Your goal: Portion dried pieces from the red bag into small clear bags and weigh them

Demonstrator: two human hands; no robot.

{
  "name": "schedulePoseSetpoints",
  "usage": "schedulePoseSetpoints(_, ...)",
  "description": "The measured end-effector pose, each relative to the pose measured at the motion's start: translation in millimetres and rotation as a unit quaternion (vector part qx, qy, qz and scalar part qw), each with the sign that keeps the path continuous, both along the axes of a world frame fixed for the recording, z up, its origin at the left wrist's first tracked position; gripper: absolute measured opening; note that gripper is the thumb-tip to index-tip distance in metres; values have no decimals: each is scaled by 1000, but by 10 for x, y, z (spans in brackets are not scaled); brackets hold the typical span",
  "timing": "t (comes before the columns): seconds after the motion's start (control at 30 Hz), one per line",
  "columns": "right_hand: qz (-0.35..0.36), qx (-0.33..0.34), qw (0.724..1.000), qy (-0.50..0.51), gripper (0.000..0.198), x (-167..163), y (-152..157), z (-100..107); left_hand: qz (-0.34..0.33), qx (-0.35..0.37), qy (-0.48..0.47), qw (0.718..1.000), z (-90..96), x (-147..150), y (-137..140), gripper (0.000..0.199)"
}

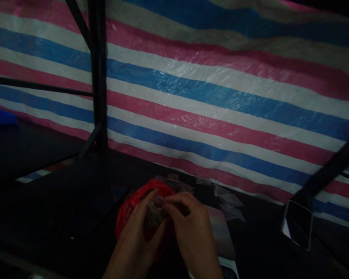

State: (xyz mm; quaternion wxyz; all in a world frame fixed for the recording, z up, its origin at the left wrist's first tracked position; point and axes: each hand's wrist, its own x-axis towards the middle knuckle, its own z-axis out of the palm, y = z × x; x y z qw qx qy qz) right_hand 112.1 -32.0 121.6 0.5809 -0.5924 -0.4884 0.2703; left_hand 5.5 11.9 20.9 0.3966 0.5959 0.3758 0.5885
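Between my hands is a small clear plastic bag (154, 212), its contents too dark to make out. My left hand (138, 224) curls round the bag's left side and underneath, fingers and thumb closed on it. With thumb and forefinger, my right hand (192, 224) pinches the bag's upper right edge. Directly behind and below the hands sits a red plastic bag (128, 209), partly covered by them. To the right of my right hand lies a flat pinkish-silver object (221, 232), its left part hidden by the hand.
Several clear plastic bags (229, 203) lie on the dark table (84, 182) toward the back. At right, a phone (297, 224) leans near a dark slanted bar (331, 170). A striped plastic sheet (221, 104) hangs behind, with a dark upright post (99, 77) at left.
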Motion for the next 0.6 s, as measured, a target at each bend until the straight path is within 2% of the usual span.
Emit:
schedulePoseSetpoints(0.07,19,14,1000,4,22,1,-14,-24,-34,-11,6,999,7,-14,-19,59)
schedulePoseSetpoints(0.13,24,20,999,19,21,23,-38,-43,-76,-47,-3,996,70,-21,-67,70)
schedulePoseSetpoints(0.2,1,30,999,31,21,105,-84,-48,-114,-79,-6,990,162,-5,-137,77)
schedulePoseSetpoints(0.3,-59,55,996,24,30,389,-203,-59,-139,-93,1,986,220,75,-239,73)
schedulePoseSetpoints(0.37,-93,57,994,9,43,661,-294,-110,-115,-72,20,991,154,149,-283,62)
schedulePoseSetpoints(0.47,-161,39,986,-12,52,1063,-386,-284,-48,10,102,994,-36,240,-328,42)
schedulePoseSetpoints(0.6,-235,-17,970,-62,48,1358,-383,-572,-60,163,166,971,-227,283,-405,30)
